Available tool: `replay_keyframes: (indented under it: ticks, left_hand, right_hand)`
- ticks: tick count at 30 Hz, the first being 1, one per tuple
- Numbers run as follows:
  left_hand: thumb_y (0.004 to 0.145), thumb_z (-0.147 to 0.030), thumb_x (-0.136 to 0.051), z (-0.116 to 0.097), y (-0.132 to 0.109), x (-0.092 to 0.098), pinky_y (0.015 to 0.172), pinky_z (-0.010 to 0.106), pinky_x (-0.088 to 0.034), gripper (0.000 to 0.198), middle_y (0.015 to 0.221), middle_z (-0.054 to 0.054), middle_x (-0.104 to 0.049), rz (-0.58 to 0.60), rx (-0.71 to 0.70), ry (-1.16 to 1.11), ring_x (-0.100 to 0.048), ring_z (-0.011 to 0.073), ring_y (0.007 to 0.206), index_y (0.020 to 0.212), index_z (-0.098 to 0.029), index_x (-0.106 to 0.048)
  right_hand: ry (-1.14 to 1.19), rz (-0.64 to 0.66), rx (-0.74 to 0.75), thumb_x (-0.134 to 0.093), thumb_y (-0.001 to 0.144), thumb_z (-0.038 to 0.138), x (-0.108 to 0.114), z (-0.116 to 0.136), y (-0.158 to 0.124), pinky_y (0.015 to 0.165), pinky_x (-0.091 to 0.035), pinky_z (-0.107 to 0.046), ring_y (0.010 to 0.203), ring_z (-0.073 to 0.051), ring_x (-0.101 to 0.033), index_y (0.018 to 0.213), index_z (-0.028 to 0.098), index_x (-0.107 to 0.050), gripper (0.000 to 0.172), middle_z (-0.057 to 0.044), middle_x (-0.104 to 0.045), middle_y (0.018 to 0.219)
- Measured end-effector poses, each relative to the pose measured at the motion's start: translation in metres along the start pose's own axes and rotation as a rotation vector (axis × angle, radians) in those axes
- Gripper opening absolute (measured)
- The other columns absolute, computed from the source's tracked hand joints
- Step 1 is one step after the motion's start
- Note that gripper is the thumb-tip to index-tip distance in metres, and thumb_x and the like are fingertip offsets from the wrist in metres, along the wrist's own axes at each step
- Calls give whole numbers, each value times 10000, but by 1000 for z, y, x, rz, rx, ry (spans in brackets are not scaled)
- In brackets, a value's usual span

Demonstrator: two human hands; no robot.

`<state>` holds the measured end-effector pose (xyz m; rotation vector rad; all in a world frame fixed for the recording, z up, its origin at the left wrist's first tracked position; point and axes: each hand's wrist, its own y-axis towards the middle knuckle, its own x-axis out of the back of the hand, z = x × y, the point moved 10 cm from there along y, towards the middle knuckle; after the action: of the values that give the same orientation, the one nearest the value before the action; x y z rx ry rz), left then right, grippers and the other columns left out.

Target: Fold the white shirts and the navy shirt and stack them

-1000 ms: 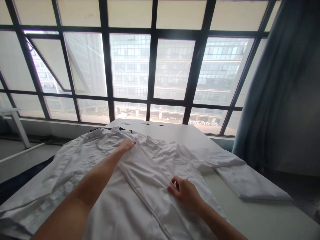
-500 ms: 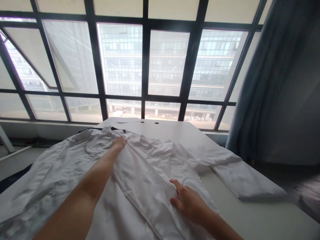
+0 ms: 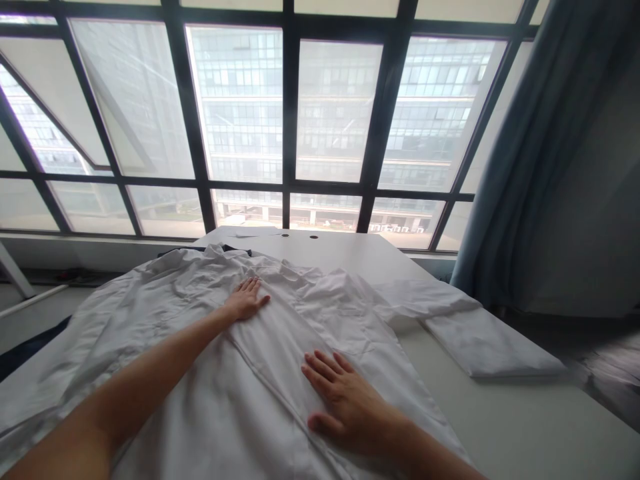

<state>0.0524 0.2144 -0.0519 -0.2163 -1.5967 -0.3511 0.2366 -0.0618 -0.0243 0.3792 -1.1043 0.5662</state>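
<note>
A white garment (image 3: 280, 320), which looks like a coat or shirt, lies spread and wrinkled over the table. My left hand (image 3: 246, 300) rests flat on its upper middle, fingers stretched out and thumb apart. Closer to me, my right hand (image 3: 345, 403) is also open, palm down on the cloth with the thumb spread. A long seam or edge of the fabric runs between the hands and passes under the right one. Neither hand grips anything. At the far end, a dark strip of cloth (image 3: 235, 251) shows behind the garment.
A folded white cloth (image 3: 493, 343) lies on the right side of the white table (image 3: 440, 393). Flat white sheets sit at the table's far end. Large black-framed windows (image 3: 290, 107) stand beyond, and a grey-blue curtain (image 3: 505, 173) hangs at the right.
My left hand has gone from closed on the cloth to flat and open on it. My right hand has moved slightly left and flattened, its fingers now extended.
</note>
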Motion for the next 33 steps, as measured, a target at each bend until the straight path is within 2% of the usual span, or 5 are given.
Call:
replay_keyframes:
  ticks: [8,14,17,27,33]
  left_hand:
    - [1012,-491,-276,1,6,20,1196,464,-134,672,1598,163,-202,7,26,18,-136,284,1493,1528,-62,-301]
    - [1032,-516,-226,-148,-119,8,1210,401,-137,655,1593,130,-248,-37,-533,-82,-171,221,1490,1549,-114,-259]
    - [1024,-550,-243,-176,-159,0,1211,387,-154,659,1600,95,-242,-16,-656,-164,-182,209,1487,1564,-174,-226]
    - [997,-510,-294,-4,-39,1,1200,474,-146,660,1594,119,-250,16,-108,-57,-171,286,1486,1533,-125,-325]
    - [996,-478,-280,22,-14,2,1196,443,-140,642,1586,135,-279,1,-48,-36,-155,275,1491,1526,-120,-339]
  right_hand:
    - [1,48,-49,-505,886,664,0,-2,-4,1217,-16,-508,1496,-301,-108,1554,212,-262,843,-84,-170,1614]
    - [-38,25,-95,-499,919,580,0,-3,0,1218,-66,-502,1489,-290,-160,1545,186,-295,767,-97,-205,1600]
    - [-58,-11,-105,-479,939,536,2,-3,0,1217,-86,-498,1484,-285,-185,1536,176,-322,715,-100,-230,1594]
    - [-52,-17,-119,-458,951,510,4,-2,-5,1219,-84,-474,1487,-265,-181,1525,159,-350,681,-99,-256,1593]
    - [-41,-19,-116,-450,952,530,6,0,-6,1218,-91,-476,1485,-265,-186,1522,176,-360,677,-96,-259,1592]
